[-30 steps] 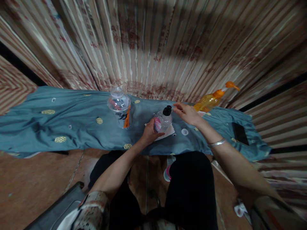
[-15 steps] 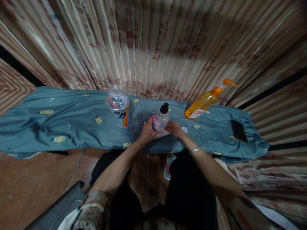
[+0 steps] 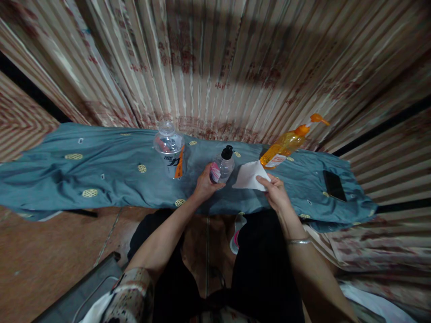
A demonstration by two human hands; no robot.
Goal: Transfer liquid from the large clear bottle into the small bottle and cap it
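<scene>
My left hand [image 3: 206, 183] is wrapped round the left side of a small clear bottle [image 3: 228, 165] with a black cap and a pink-and-white label. The bottle is upright above the cloth-covered table. My right hand [image 3: 274, 187] pinches a white sheet [image 3: 249, 176], tissue or paper, by its right edge between thumb and fingers. That sheet lies to the right of the clear bottle, apart from it. Just behind it stands a pump bottle [image 3: 282, 147] of orange liquid, with its orange spout pointing right.
A clear plastic bottle or cup [image 3: 170, 152] with black and orange print stands left of my hands. A dark phone [image 3: 334, 185] lies toward the right end of the blue-green tablecloth [image 3: 111, 175]. Pleated curtains [image 3: 208, 67] hang behind. My legs are under the front edge.
My right hand has moved right, away from the clear bottle, and now holds the white sheet out beside it. My left hand still grips the bottle.
</scene>
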